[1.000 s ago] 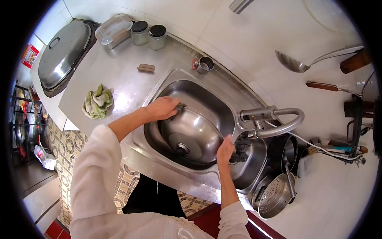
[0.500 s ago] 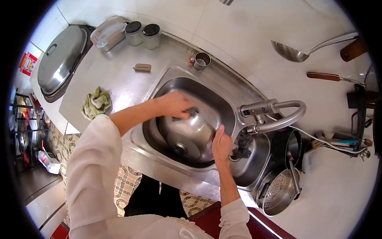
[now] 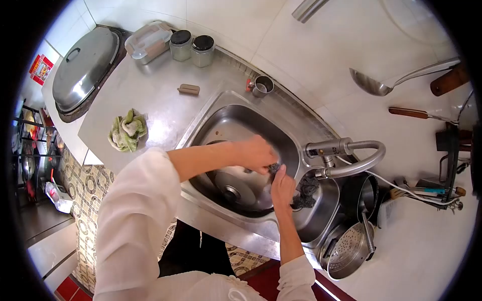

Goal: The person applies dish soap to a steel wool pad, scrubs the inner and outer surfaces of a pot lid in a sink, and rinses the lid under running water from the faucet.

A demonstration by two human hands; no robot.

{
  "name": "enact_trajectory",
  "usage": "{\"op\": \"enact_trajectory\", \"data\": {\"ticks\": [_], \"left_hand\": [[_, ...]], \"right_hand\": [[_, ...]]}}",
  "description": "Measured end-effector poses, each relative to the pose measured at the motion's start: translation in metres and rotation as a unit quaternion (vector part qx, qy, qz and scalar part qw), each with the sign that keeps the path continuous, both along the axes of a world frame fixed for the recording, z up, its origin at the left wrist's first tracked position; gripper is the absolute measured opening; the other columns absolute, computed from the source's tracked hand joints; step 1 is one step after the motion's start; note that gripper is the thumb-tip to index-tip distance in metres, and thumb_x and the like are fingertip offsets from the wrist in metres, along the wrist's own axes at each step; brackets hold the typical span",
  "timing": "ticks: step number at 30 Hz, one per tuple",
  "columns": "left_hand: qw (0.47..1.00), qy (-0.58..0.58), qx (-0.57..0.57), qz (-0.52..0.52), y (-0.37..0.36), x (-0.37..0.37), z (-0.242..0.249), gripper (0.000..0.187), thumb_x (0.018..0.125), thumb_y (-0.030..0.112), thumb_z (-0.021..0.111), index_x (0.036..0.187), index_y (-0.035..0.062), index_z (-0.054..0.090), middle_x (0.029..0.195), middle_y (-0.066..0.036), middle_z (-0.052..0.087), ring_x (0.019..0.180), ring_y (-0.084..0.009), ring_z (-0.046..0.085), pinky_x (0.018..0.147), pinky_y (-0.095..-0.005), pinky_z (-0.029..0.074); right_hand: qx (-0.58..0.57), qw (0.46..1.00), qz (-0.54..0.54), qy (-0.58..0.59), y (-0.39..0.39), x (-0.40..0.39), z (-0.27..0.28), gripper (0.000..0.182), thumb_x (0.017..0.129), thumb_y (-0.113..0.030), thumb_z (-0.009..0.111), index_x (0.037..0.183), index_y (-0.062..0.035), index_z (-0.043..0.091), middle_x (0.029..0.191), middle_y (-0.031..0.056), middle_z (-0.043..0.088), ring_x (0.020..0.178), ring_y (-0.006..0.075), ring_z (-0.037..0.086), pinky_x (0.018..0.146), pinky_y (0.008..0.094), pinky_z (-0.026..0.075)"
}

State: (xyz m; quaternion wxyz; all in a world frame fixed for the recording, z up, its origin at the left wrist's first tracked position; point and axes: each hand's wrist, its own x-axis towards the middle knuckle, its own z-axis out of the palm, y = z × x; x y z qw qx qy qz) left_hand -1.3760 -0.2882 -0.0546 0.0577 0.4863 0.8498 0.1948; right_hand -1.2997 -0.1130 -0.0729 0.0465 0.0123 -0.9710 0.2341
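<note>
The left hand (image 3: pixel 258 153), closed on a dark scouring pad (image 3: pixel 273 166), is now swept from the far rim to the right edge of the steel pot lid (image 3: pixel 236 183) in the sink (image 3: pixel 221 113), mid-frame. The right hand (image 3: pixel 282 186) is clamped on that edge, the two hands now almost touching, so scrubbing is judged ongoing.

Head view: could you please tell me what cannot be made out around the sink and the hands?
- Head view: the scrubber under the left hand is almost wholly covered by its fingers; what kind it is cannot be told.
- The steel lid in the sink is partly hidden by the left forearm.
- Whether the faucet is running cannot be seen.
- The right hand hides its grip on the lid's rim.
- The jars are too small to show their contents.
</note>
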Motion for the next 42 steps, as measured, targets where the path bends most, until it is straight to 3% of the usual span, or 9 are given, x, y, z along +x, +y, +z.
{"op": "enact_trajectory", "data": {"ticks": [9,11,18,23,32,35,38,41,42], "left_hand": [[0.973,-0.099,0.053,0.199,-0.093,0.013,-0.044,0.030,0.078,0.027,0.056,0.092,0.0019,0.048,0.071,-0.020,0.058,0.069,-0.0394,0.059,0.064,-0.0490,0.046],[0.982,-0.083,0.031,0.165,-0.086,0.006,-0.037,0.031,0.078,0.026,0.056,0.093,0.0011,0.047,0.071,-0.019,0.059,0.068,-0.0389,0.059,0.063,-0.0479,0.047],[0.997,0.070,0.009,-0.010,0.024,0.020,0.000,0.026,0.073,0.027,0.062,0.081,0.0057,0.050,0.065,-0.011,0.058,0.063,-0.0300,0.061,0.059,-0.0416,0.049],[0.991,0.022,0.127,0.016,0.002,0.024,-0.009,0.028,0.073,0.029,0.062,0.084,0.0064,0.050,0.071,-0.013,0.058,0.074,-0.0300,0.061,0.078,-0.0400,0.046],[0.903,-0.207,0.098,0.364,-0.106,0.040,-0.080,0.032,0.080,0.024,0.054,0.102,0.0014,0.049,0.083,-0.024,0.058,0.087,-0.0414,0.056,0.079,-0.0481,0.043],[0.966,-0.094,0.096,0.221,-0.081,0.023,-0.054,0.029,0.080,0.024,0.056,0.098,0.0017,0.050,0.081,-0.022,0.059,0.084,-0.0383,0.059,0.078,-0.0469,0.044],[0.995,0.046,0.063,0.067,-0.013,0.016,-0.017,0.023,0.078,0.025,0.059,0.090,0.0070,0.050,0.076,-0.014,0.061,0.073,-0.0299,0.062,0.078,-0.0413,0.042],[0.995,0.070,0.001,0.071,0.013,0.032,0.010,0.028,0.075,0.026,0.064,0.088,0.0057,0.051,0.071,-0.009,0.060,0.073,-0.0286,0.062,0.086,-0.0415,0.042],[0.995,0.068,0.001,0.077,0.007,0.029,0.005,0.028,0.075,0.026,0.064,0.088,0.0057,0.051,0.071,-0.009,0.060,0.073,-0.0286,0.062,0.086,-0.0415,0.042]], "right_hand": [[-0.233,0.966,-0.112,-0.015,0.020,0.014,-0.009,0.060,0.098,-0.035,0.032,0.066,0.0083,0.058,0.057,0.0274,0.051,0.052,0.0403,0.051,0.053,0.0462,0.037],[-0.176,0.973,-0.149,-0.010,0.016,0.018,-0.008,0.063,0.097,-0.040,0.032,0.078,0.0111,0.062,0.071,0.0268,0.062,0.065,0.0389,0.059,0.066,0.0462,0.043],[-0.086,0.992,-0.085,-0.027,0.002,0.009,-0.019,0.064,0.099,-0.038,0.028,0.067,0.0098,0.056,0.056,0.0230,0.054,0.054,0.0391,0.053,0.053,0.0466,0.037],[-0.099,0.991,-0.085,0.027,0.007,0.026,-0.008,0.060,0.099,-0.031,0.031,0.064,0.0102,0.056,0.054,0.0251,0.050,0.049,0.0393,0.049,0.050,0.0458,0.035],[-0.256,0.946,-0.195,0.030,0.031,0.031,-0.043,0.058,0.098,-0.038,0.036,0.089,0.0151,0.058,0.076,0.0201,0.064,0.069,0.0282,0.056,0.067,0.0398,0.042],[-0.236,0.954,-0.180,-0.029,0.024,0.018,-0.004,0.059,0.097,-0.038,0.034,0.087,0.0136,0.060,0.078,0.0281,0.062,0.071,0.0335,0.059,0.067,0.0427,0.042],[-0.036,0.999,0.000,-0.040,-0.002,-0.005,0.016,0.063,0.099,-0.036,0.027,0.066,0.0095,0.055,0.056,0.0280,0.050,0.052,0.0436,0.047,0.053,0.0478,0.036],[-0.054,0.997,-0.053,-0.010,0.005,0.007,0.000,0.059,0.098,-0.035,0.032,0.064,0.0097,0.050,0.057,0.0295,0.043,0.053,0.0421,0.041,0.054,0.0486,0.031],[-0.056,0.994,-0.070,-0.057,0.008,0.011,0.002,0.061,0.099,-0.034,0.030,0.068,0.0112,0.057,0.062,0.0311,0.052,0.060,0.0445,0.053,0.057,0.0490,0.037]]}}
